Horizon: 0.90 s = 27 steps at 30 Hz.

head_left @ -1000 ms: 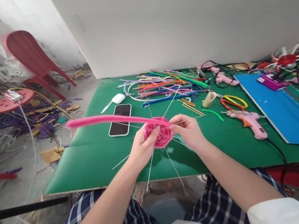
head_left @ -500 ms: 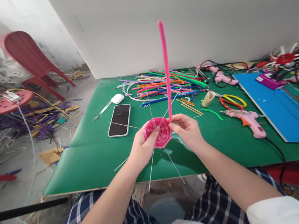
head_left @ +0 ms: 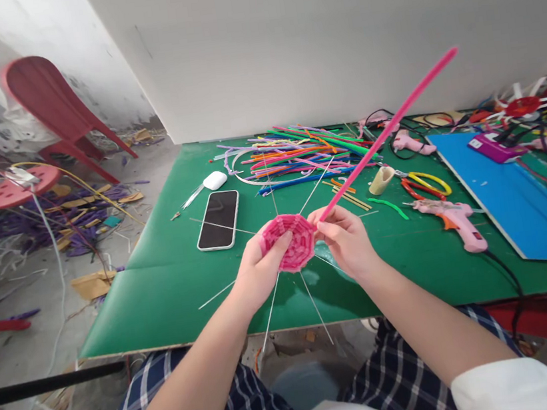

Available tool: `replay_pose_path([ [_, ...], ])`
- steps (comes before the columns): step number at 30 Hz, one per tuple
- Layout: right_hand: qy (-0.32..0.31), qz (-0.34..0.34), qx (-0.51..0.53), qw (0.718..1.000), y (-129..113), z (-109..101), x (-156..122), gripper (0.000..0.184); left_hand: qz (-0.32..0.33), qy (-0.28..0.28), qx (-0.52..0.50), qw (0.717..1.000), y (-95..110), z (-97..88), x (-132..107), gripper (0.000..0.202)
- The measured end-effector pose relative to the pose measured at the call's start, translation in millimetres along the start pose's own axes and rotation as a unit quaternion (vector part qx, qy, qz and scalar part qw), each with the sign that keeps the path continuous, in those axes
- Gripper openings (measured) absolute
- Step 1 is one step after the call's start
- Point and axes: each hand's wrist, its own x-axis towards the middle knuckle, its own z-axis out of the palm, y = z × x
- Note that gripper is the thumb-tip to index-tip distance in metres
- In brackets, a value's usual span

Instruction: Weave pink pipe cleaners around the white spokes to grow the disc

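Note:
A round pink woven disc [head_left: 299, 245] made of pipe cleaner, with several thin white spokes sticking out around it, is held above the table's front half. My left hand [head_left: 261, 267] grips its left side, thumb lying across the front. At the disc's right edge, my right hand [head_left: 345, 236] pinches a long pink pipe cleaner [head_left: 385, 133], whose free end slants up to the right. The fingers behind the disc are hidden.
Loose coloured pipe cleaners [head_left: 297, 155] lie at the back of the green table [head_left: 165, 300]. A phone [head_left: 218, 220] and white earphone case [head_left: 215, 181] lie left. Pliers [head_left: 427, 185], a pink glue gun [head_left: 451, 218] and a blue board [head_left: 499, 202] are right.
The pink pipe cleaner has swung from upright to a slant toward the right. My right hand has shifted slightly right, and the disc with its spokes has turned a little.

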Motion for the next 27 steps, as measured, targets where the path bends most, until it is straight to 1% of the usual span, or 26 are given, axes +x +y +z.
replay_pose_path([
  [7,0.019,0.059,0.043,0.997,-9,4,1,0.009,-0.004,-0.006,0.008,1.000,1,-0.4,-1,0.032],
  [10,0.032,0.058,0.067,0.996,-13,6,-1,0.012,-0.010,-0.013,0.008,1.000,1,-0.9,-1,0.031],
  [12,0.041,0.047,0.075,0.995,-15,8,-2,0.017,-0.014,-0.016,0.004,1.000,1,-1.0,-1,0.031],
  [14,0.041,0.035,0.067,0.996,-16,8,-4,0.018,-0.022,-0.015,0.003,1.000,1,-1.0,0,0.031],
  [18,0.024,0.017,0.022,0.999,-16,6,-5,0.006,-0.038,-0.016,-0.007,0.999,3,-1.2,0,0.030],
  [20,0.007,0.010,-0.007,1.000,-16,2,-4,0.005,-0.044,-0.026,-0.017,0.999,5,-1.7,0,0.030],
  [22,-0.012,-0.009,-0.041,0.999,-16,-1,-3,0.009,-0.052,-0.028,-0.030,0.998,6,-2.6,1,0.029],
  [24,-0.036,-0.044,-0.079,0.995,-17,-5,-3,0.018,-0.060,-0.024,-0.048,0.997,6,-3.8,1,0.029],
  [26,-0.061,-0.082,-0.122,0.987,-18,-8,-3,0.025,-0.066,-0.025,-0.064,0.995,7,-5.1,1,0.027],
  [27,-0.072,-0.100,-0.148,0.981,-18,-8,-3,0.026,-0.066,-0.027,-0.073,0.995,7,-5.6,1,0.026],
])
